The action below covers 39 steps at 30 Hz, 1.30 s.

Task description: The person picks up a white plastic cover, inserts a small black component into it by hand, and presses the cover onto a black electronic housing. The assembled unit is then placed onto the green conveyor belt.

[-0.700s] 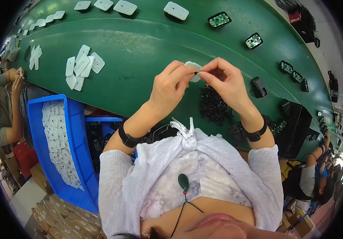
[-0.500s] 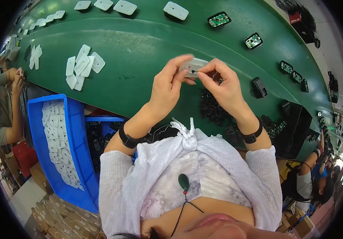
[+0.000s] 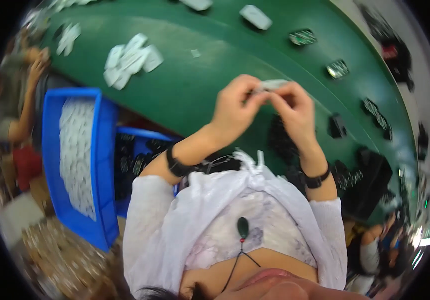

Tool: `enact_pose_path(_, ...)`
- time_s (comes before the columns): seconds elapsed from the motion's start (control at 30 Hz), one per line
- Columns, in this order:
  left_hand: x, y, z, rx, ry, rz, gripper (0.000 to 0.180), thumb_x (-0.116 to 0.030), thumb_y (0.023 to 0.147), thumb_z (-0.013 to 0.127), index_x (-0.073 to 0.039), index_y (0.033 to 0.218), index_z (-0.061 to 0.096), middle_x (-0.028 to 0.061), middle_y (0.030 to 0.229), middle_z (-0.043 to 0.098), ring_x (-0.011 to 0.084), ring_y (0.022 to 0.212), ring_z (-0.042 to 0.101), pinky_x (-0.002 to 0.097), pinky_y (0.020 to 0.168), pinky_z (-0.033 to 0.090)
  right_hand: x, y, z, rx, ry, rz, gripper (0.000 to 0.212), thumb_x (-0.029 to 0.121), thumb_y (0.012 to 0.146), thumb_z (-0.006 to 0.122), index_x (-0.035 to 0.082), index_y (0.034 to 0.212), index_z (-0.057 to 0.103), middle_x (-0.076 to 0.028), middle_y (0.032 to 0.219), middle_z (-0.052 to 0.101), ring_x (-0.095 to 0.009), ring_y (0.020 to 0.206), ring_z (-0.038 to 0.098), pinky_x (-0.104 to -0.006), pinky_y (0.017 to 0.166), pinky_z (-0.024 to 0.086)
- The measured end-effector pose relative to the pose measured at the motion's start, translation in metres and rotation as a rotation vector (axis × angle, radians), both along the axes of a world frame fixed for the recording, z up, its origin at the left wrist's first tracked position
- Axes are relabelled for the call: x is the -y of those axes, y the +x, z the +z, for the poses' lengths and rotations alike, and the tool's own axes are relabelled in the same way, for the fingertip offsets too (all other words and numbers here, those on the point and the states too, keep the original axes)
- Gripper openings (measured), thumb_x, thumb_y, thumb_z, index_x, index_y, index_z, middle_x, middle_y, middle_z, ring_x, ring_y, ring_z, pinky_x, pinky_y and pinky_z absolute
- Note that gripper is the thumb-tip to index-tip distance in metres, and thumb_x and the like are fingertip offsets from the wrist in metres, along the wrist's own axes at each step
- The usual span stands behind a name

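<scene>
- White plate [image 3: 273,84] sits above the bench [image 3: 190,85], pinched by the left hand [image 3: 235,107]; right hand [image 3: 296,110] pinching at its near edge, on what is too blurred to tell.
- This piece looks unfinished.
- Loose plates [image 3: 135,59] lie piled; white pieces [image 3: 77,155] fill the blue bin [image 3: 106,170].

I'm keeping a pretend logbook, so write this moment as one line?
Left hand: holding white plate | Right hand: at plate, grip blurred | Around: dark pile, loose white plates, blue bin

A blue bin [image 3: 106,167] (open-topped) stands near a red object [image 3: 27,167].
</scene>
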<state>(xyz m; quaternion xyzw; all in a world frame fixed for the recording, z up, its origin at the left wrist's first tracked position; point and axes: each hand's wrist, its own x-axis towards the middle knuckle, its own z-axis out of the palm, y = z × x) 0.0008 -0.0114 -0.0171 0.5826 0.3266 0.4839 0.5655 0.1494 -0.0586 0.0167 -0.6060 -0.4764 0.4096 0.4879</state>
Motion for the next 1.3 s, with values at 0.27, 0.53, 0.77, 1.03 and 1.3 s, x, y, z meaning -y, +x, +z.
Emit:
enact_pose_path(0.27,0.011,-0.008,0.007,-0.104,0.284,0.044,0.011,-0.006,0.081,0.066,0.0,0.084,0.057,0.0124,0.08,0.054,0.0266,0.068,0.055,0.0342,0.06,0.044,0.019,-0.006,-0.016,0.11,0.143,-0.163,0.016,0.003,0.087,0.068,0.003,0.099,0.057,0.004,0.083,0.049,-0.004,0.073,0.045,-0.0162,0.065,0.036)
enact_pose_path(0.53,0.016,-0.011,-0.003,-0.04,0.129,-0.013,0.01,-0.006,0.081,0.065,0.001,0.085,0.059,0.0103,0.077,0.055,0.023,0.065,0.055,0.0339,0.059,0.044,0.008,0.021,0.0,0.171,-0.08,0.2,0.012,0.003,0.087,0.067,0.006,0.088,0.055,0.005,0.083,0.05,-0.003,0.074,0.044,-0.0185,0.066,0.034)
enact_pose_path(0.77,0.002,-0.011,-0.004,0.144,-0.174,-0.137,0.029,0.003,0.087,0.051,0.002,0.116,0.056,0.0108,0.09,0.066,0.0165,0.069,0.066,0.0315,0.071,0.053,0.004,0.015,-0.013,0.157,-0.019,0.017,0.015,0.016,0.09,0.067,0.007,0.088,0.055,0.005,0.071,0.051,-0.002,0.057,0.042,-0.0173,0.048,0.029)
enact_pose_path(1.03,-0.072,-0.03,-0.027,-0.225,-0.26,-0.042,0.01,-0.005,0.089,0.056,-0.001,0.099,0.056,0.0131,0.082,0.066,0.0221,0.062,0.063,0.0327,0.056,0.051,-0.068,0.049,-0.001,0.662,0.15,-0.029,0.022,0.015,0.087,0.069,0.005,0.105,0.061,-0.002,0.093,0.061,-0.011,0.079,0.057,-0.0237,0.068,0.045)
enact_pose_path(1.3,-0.107,-0.007,-0.021,-0.847,0.225,-0.125,0.009,-0.014,0.085,0.062,-0.01,0.093,0.063,0.0128,0.093,0.055,0.0334,0.084,0.06,0.0437,0.073,0.049,-0.153,0.128,-0.021,1.362,0.021,0.342,0.052,0.004,0.072,0.074,0.015,0.121,0.059,-0.014,0.127,0.048,-0.033,0.112,0.049,-0.0385,0.096,0.045)
